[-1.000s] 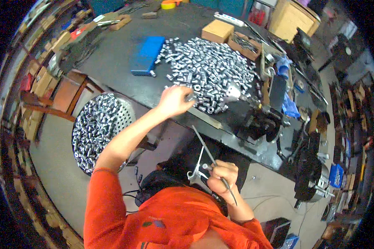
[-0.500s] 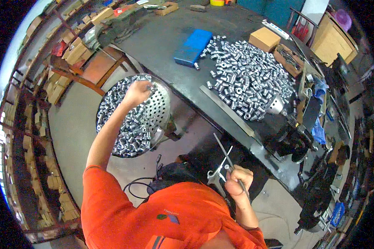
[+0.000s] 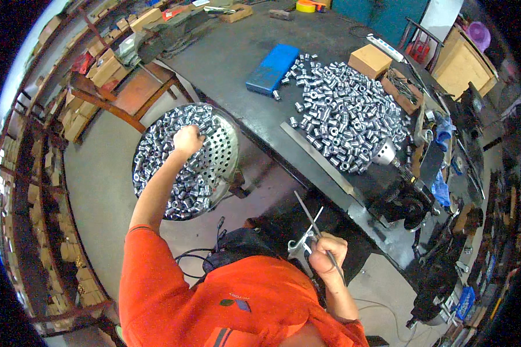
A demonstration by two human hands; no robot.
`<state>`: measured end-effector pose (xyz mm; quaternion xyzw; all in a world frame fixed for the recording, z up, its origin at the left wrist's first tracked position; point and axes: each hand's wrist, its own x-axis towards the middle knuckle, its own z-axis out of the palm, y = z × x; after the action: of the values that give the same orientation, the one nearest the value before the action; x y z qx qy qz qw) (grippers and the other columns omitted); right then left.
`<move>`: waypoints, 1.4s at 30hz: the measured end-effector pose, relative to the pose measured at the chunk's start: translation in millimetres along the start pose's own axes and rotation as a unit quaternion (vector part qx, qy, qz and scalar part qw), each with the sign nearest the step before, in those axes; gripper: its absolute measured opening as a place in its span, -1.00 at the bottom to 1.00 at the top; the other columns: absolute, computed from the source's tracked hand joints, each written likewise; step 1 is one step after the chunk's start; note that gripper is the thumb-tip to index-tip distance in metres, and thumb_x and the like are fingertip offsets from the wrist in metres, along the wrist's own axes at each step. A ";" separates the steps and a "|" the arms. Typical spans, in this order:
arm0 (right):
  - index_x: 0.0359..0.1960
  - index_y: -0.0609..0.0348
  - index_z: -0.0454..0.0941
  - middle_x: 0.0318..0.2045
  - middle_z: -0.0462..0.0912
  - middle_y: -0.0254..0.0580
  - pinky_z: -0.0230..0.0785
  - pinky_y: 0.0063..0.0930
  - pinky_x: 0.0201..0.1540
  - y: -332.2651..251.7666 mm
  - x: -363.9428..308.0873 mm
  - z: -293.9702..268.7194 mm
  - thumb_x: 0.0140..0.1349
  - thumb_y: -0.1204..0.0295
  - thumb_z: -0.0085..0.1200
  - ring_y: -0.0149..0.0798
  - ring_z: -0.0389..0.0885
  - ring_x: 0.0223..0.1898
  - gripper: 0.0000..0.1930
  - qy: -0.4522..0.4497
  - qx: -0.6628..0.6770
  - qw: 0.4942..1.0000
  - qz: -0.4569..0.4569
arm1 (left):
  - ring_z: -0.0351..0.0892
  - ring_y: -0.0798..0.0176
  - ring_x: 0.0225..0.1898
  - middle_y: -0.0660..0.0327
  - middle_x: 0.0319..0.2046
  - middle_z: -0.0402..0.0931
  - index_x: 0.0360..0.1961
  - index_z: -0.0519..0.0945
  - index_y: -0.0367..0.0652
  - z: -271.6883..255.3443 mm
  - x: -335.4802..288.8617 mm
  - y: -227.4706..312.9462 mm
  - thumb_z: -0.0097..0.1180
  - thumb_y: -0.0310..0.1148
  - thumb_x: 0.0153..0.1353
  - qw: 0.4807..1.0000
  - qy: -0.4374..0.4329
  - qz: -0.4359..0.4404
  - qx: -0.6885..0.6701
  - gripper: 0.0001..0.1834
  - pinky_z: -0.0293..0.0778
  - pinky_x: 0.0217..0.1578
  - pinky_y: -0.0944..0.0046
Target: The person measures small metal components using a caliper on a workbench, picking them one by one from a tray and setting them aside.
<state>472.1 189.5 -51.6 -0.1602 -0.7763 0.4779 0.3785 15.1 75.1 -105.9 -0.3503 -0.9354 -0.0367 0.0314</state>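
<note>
My left hand [image 3: 189, 140] is over a round perforated metal tray [image 3: 226, 139], its fingers curled down among small shiny metal sleeves [image 3: 156, 144]. Whatever those fingers hold is hidden. In my right hand [image 3: 329, 253], closed in front of my body, is a long thin grey rod [image 3: 305, 209], perhaps a file, pointing up and to the left. A thinner pale rod crosses it just above the fingers. Close beside the fist is a bright curved metal piece [image 3: 296, 245]; I cannot tell whether the hand holds it.
On the dark workbench [image 3: 231, 63] lies a heap of similar sleeves [image 3: 347, 110]. Around it are a blue box [image 3: 273, 68], a cardboard box [image 3: 369, 60], a flat metal bar [image 3: 316, 157] and a metal cone on a machine [image 3: 384, 152]. A wooden chair [image 3: 136, 92] stands beyond the tray.
My left hand has moved toward me and slightly left, lower over the sleeves in the tray. My right hand has shifted slightly left, still gripping the rod.
</note>
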 end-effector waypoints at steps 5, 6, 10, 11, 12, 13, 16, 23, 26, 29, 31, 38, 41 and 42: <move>-0.79 0.12 0.09 -0.79 0.17 -0.28 -0.06 -0.46 -0.70 1.2 -2.5 -2.4 -0.18 0.56 0.03 -0.30 0.17 -0.78 -0.69 -0.021 0.022 1.000 0.006 | 0.57 -0.02 -0.33 0.06 -0.41 0.56 -0.30 0.59 -0.14 -29.0 -20.6 13.3 0.24 -0.27 -0.09 0.996 0.031 0.073 -0.049 -0.71 0.48 -0.29 0.08; -0.79 0.12 0.09 -0.78 0.17 -0.28 -0.06 -0.46 -0.70 2.0 -3.6 -3.9 -0.17 0.57 0.03 -0.30 0.17 -0.77 -0.69 -0.021 0.025 0.999 0.004 | 0.56 0.09 -0.36 0.08 -0.45 0.51 -0.29 0.58 -0.17 -42.3 -27.2 24.6 0.26 -0.34 -0.09 0.987 0.030 0.067 -0.141 -0.71 0.47 -0.31 0.18; -0.78 0.15 0.12 -0.77 0.17 -0.23 -0.03 -0.37 -0.66 5.7 5.3 -4.6 -0.11 0.44 0.08 -0.25 0.19 -0.75 -0.66 -0.074 0.024 0.996 0.030 | 0.54 0.23 -0.17 0.17 -0.29 0.53 -0.20 0.49 -0.27 -74.0 -68.4 79.5 0.19 -0.51 0.03 0.857 -0.088 0.117 -0.494 -0.73 0.45 -0.12 0.27; -0.77 0.15 0.13 -0.77 0.17 -0.22 -0.03 -0.34 -0.65 6.8 8.2 -2.1 -0.07 0.37 0.10 -0.23 0.18 -0.74 -0.63 -0.081 0.020 0.996 0.026 | 0.53 0.27 -0.13 0.18 -0.27 0.52 -0.17 0.47 -0.29 -84.5 -80.5 98.7 0.16 -0.54 0.06 0.829 -0.121 0.181 -0.515 -0.73 0.44 -0.09 0.28; -0.76 0.16 0.13 -0.76 0.17 -0.21 -0.02 -0.33 -0.65 3.3 13.2 -2.2 -0.05 0.32 0.11 -0.21 0.19 -0.73 -0.61 -0.099 0.033 0.994 0.033 | 0.52 0.28 -0.15 0.18 -0.28 0.52 -0.18 0.47 -0.29 -94.7 -92.3 118.8 0.14 -0.54 0.08 0.820 -0.152 0.220 -0.506 -0.75 0.43 -0.09 0.29; -0.75 0.17 0.13 -0.75 0.18 -0.20 -0.02 -0.33 -0.64 0.4 18.1 -3.3 -0.02 0.27 0.12 -0.18 0.20 -0.72 -0.59 -0.116 0.046 0.991 0.038 | 0.52 0.28 -0.17 0.18 -0.29 0.51 -0.19 0.48 -0.28 -108.1 -103.2 138.9 0.13 -0.55 0.09 0.809 -0.183 0.260 -0.494 -0.77 0.43 -0.09 0.30; -0.71 0.17 0.18 -0.72 0.22 -0.16 0.01 -0.30 -0.63 2.5 23.1 -4.6 -0.01 0.27 0.13 -0.11 0.22 -0.70 -0.61 -0.123 0.050 0.989 0.058 | 0.50 0.26 -0.19 0.18 -0.28 0.52 -0.21 0.51 -0.24 -117.2 -116.0 171.8 0.16 -0.54 0.06 0.802 -0.249 0.309 -0.447 -0.77 0.41 -0.12 0.27; -0.67 0.19 0.32 -0.68 0.38 -0.06 0.21 -0.21 -0.58 1.5 34.8 -7.5 -0.15 0.42 0.15 0.03 0.43 -0.62 -0.78 -0.124 -0.016 0.989 0.079 | 0.52 0.12 -0.27 0.12 -0.32 0.51 -0.29 0.55 -0.27 -117.6 -123.2 199.9 0.27 -0.54 -0.11 0.775 -0.215 0.437 -0.402 -0.72 0.44 -0.24 0.22; -0.68 0.22 0.33 -0.68 0.38 -0.02 0.22 -0.19 -0.57 0.7 36.0 -0.3 -0.19 0.46 0.12 0.04 0.41 -0.63 -0.81 -0.114 -0.046 0.989 0.082 | 0.49 0.04 -0.35 0.11 -0.38 0.42 -0.29 0.54 -0.25 -117.1 -127.0 206.7 0.25 -0.53 -0.10 0.788 -0.201 0.467 -0.346 -0.72 0.42 -0.36 0.18; -0.71 0.27 0.25 -0.73 0.27 -0.05 0.12 -0.25 -0.61 3.2 33.7 4.2 -0.20 0.51 0.06 -0.05 0.28 -0.71 -0.79 -0.081 -0.052 0.993 0.067 | 0.47 -0.02 -0.38 0.09 -0.40 0.35 -0.25 0.54 -0.21 -117.4 -131.1 212.4 0.23 -0.49 -0.07 0.789 -0.156 0.525 -0.280 -0.71 0.40 -0.42 0.15; -0.71 0.27 0.23 -0.73 0.25 -0.06 0.10 -0.27 -0.62 3.8 31.8 4.0 -0.19 0.52 0.05 -0.07 0.26 -0.71 -0.79 -0.079 -0.037 0.993 0.075 | 0.47 -0.01 -0.39 0.09 -0.40 0.36 -0.20 0.54 -0.20 -115.9 -132.4 214.9 0.24 -0.48 -0.07 0.782 -0.121 0.558 -0.252 -0.67 0.40 -0.44 0.16; -0.70 0.23 0.16 -0.73 0.16 -0.15 0.00 -0.36 -0.63 7.9 28.6 -2.6 -0.13 0.46 0.05 -0.20 0.14 -0.71 -0.73 -0.067 0.033 0.993 0.095 | 0.55 0.44 -0.36 0.26 -0.44 0.56 -0.18 0.54 -0.29 -106.9 -136.5 216.3 0.20 -0.47 0.09 0.707 -0.442 0.200 -0.515 -0.75 0.48 -0.37 0.37; -0.71 0.22 0.15 -0.74 0.15 -0.19 0.01 -0.38 -0.63 12.5 23.5 -6.5 -0.13 0.43 0.07 -0.26 0.15 -0.71 -0.70 -0.081 0.055 0.987 0.127 | 0.52 0.48 -0.40 0.30 -0.44 0.55 -0.22 0.55 -0.28 -110.6 -131.1 215.0 0.20 -0.46 0.08 0.715 -0.408 0.254 -0.507 -0.78 0.45 -0.39 0.39; -0.71 0.21 0.16 -0.75 0.16 -0.19 0.04 -0.38 -0.62 15.4 21.8 -10.2 -0.13 0.42 0.09 -0.25 0.17 -0.71 -0.69 -0.080 0.047 0.988 0.120 | 0.45 0.53 -0.49 0.30 -0.44 0.53 -0.22 0.54 -0.26 -108.2 -126.8 212.2 0.16 -0.51 0.08 0.762 -0.321 0.321 -0.461 -0.79 0.39 -0.51 0.42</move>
<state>463.5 216.8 -52.7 -0.1956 -0.7558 0.5671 0.2625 253.6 142.0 1.0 -0.5938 -0.5935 -0.3365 -0.4265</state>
